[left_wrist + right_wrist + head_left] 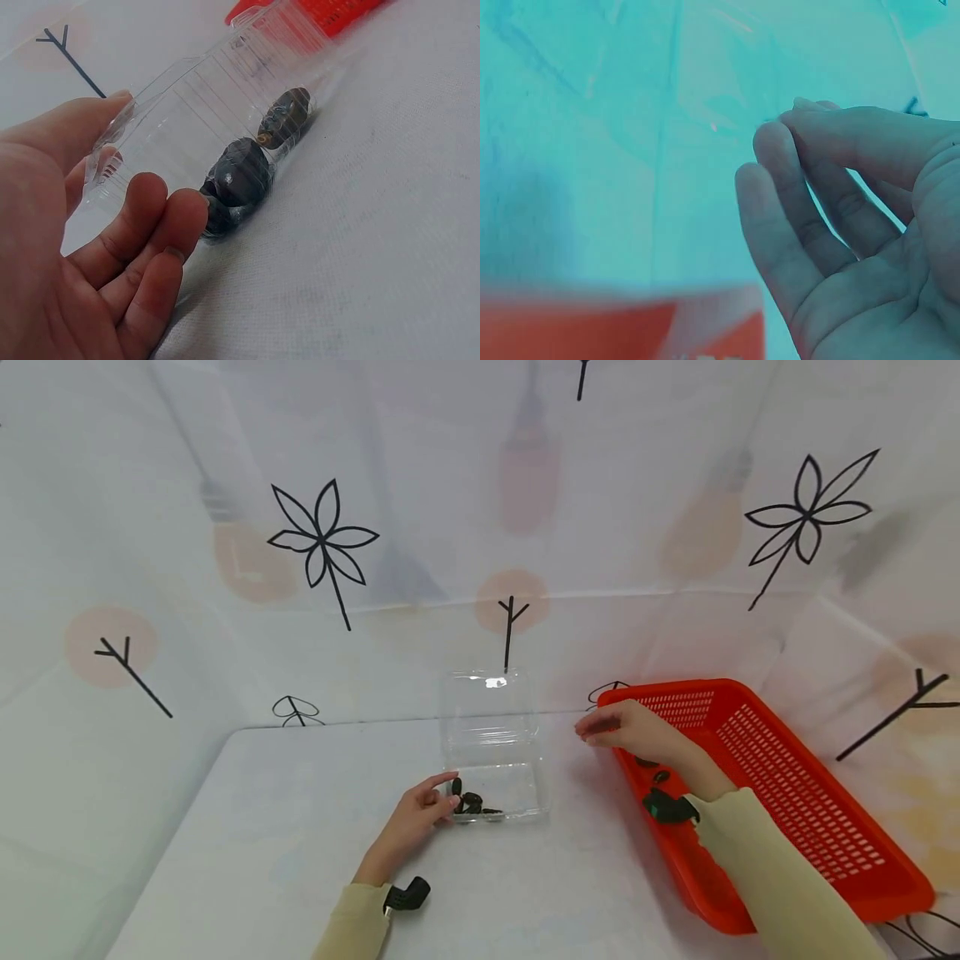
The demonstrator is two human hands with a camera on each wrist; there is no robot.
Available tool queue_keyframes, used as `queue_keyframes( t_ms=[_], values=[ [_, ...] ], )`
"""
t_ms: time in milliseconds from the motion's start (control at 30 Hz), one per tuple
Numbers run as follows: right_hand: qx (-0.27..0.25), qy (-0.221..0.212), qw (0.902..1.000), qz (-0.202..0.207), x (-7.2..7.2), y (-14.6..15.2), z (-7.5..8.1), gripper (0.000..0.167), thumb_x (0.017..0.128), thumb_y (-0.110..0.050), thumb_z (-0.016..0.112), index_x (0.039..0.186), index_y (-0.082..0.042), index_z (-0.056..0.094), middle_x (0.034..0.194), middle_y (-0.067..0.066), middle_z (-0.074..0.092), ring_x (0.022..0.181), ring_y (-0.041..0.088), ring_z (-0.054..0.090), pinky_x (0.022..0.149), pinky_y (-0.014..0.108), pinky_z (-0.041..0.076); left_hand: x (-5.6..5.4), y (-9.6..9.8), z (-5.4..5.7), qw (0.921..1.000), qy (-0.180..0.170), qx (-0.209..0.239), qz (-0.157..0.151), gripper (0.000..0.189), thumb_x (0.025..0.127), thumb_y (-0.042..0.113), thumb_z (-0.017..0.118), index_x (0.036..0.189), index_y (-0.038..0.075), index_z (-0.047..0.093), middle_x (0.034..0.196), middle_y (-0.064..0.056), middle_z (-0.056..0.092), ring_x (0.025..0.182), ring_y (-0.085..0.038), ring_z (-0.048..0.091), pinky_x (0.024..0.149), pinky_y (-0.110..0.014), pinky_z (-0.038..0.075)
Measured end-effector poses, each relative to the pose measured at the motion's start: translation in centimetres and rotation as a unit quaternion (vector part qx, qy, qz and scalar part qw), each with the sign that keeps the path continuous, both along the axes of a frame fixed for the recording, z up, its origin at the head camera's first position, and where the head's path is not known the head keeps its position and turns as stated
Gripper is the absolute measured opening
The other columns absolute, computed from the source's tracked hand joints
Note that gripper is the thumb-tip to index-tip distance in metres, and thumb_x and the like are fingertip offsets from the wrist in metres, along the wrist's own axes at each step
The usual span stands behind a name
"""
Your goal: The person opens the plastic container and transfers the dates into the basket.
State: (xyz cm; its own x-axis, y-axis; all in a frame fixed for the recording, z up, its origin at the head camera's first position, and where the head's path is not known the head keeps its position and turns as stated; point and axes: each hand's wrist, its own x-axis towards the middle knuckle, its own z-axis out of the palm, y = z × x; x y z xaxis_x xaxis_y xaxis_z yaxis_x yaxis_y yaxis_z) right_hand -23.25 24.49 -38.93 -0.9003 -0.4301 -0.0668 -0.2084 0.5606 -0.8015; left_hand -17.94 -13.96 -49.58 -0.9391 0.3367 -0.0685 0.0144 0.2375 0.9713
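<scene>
My left hand [416,818] grips the left side of a clear plastic clamshell box [525,789], its thumb at the rim in the left wrist view. The box's lid [487,702] stands raised at the back. Several dark, glossy oval pieces [240,174] lie in the box's near left part; their exact kind is unclear. My right hand [637,731] hovers over the left rim of a red plastic basket [810,785]. Its fingers are loosely bent, thumb against the fingertips, with nothing visible between them. Dark oval pieces [661,776] lie in the basket, partly hidden by the right arm.
A white cloth covers the table [285,810]. Behind it hangs a pale curtain [420,527] with black plant drawings. Dark cables [911,935] lie by the basket's near right corner. Each wrist wears a black camera mount [407,895].
</scene>
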Motion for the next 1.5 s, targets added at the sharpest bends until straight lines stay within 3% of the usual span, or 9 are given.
queue_keyframes(
  t_ms=[233, 433, 667, 900, 1167, 1300, 1500],
  values=[
    [0.004, -0.032, 0.9985, 0.045, -1.6, -3.4, -0.8, 0.023, 0.093, -0.009, 0.070, 0.116, -0.007, 0.072, 0.107, 0.004, 0.072, 0.100, 0.025, 0.067, 0.088, 0.039, 0.053, -1.1, -0.1, -2.6, 0.9998, 0.013, -0.009, 0.015, 0.050, 0.097, 0.017, 0.067, 0.143, 0.006, 0.053, 0.076, -0.007, 0.059, 0.078, -0.030, 0.068, 0.065, -0.028, 0.045],
    [-0.005, -0.068, 0.9932, 0.094, -3.0, -6.0, -1.9, 0.023, 0.092, -0.006, 0.069, 0.115, -0.006, 0.073, 0.108, 0.008, 0.071, 0.099, 0.027, 0.067, 0.086, 0.038, 0.054, -1.0, -0.2, -2.8, 0.9996, 0.023, -0.003, 0.015, 0.049, 0.095, 0.020, 0.069, 0.141, 0.008, 0.055, 0.075, -0.005, 0.059, 0.075, -0.024, 0.068, 0.064, -0.026, 0.045],
    [0.013, -0.096, 0.9884, 0.117, -3.5, -8.8, -3.2, 0.023, 0.092, -0.005, 0.068, 0.114, -0.008, 0.074, 0.110, 0.015, 0.070, 0.095, 0.020, 0.066, 0.086, 0.035, 0.054, -0.9, 0.0, -2.9, 0.9996, 0.023, -0.008, 0.014, 0.049, 0.096, 0.020, 0.068, 0.142, 0.008, 0.054, 0.076, -0.005, 0.061, 0.075, -0.024, 0.067, 0.067, -0.028, 0.047],
    [0.034, -0.135, 0.9775, 0.159, -3.9, -11.2, -3.9, 0.025, 0.091, -0.002, 0.068, 0.115, -0.001, 0.073, 0.111, 0.016, 0.071, 0.093, 0.018, 0.065, 0.082, 0.033, 0.054, -1.2, 0.0, -3.7, 0.9994, 0.017, -0.005, 0.030, 0.048, 0.096, 0.018, 0.068, 0.140, 0.004, 0.055, 0.075, -0.008, 0.059, 0.073, -0.027, 0.065, 0.062, -0.028, 0.044],
    [0.072, -0.203, 0.9595, 0.181, -4.5, -12.7, -5.6, 0.023, 0.088, -0.005, 0.070, 0.110, -0.008, 0.076, 0.102, 0.002, 0.072, 0.092, 0.019, 0.066, 0.082, 0.038, 0.055, -1.0, -0.1, -3.5, 0.9994, 0.014, -0.004, 0.030, 0.048, 0.095, 0.021, 0.070, 0.140, 0.012, 0.057, 0.075, -0.006, 0.060, 0.074, -0.023, 0.066, 0.061, -0.027, 0.044],
    [0.086, -0.233, 0.9497, 0.191, -4.5, -13.2, -6.3, 0.022, 0.087, -0.006, 0.072, 0.107, -0.012, 0.077, 0.102, 0.001, 0.073, 0.092, 0.020, 0.067, 0.080, 0.040, 0.056, -0.7, 0.1, -3.2, 0.9996, 0.015, -0.001, 0.025, 0.048, 0.095, 0.018, 0.069, 0.140, 0.008, 0.056, 0.076, -0.005, 0.060, 0.075, -0.025, 0.065, 0.062, -0.027, 0.043],
    [0.087, -0.286, 0.9304, 0.212, -4.3, -13.8, -7.0, 0.025, 0.085, -0.003, 0.073, 0.108, -0.011, 0.076, 0.103, 0.005, 0.074, 0.089, 0.020, 0.069, 0.077, 0.042, 0.057, 0.5, 0.4, -1.1, 0.9997, 0.020, 0.011, 0.011, 0.047, 0.093, 0.010, 0.071, 0.136, -0.002, 0.056, 0.073, -0.006, 0.061, 0.070, -0.027, 0.062, 0.062, -0.026, 0.042]
  ],
)
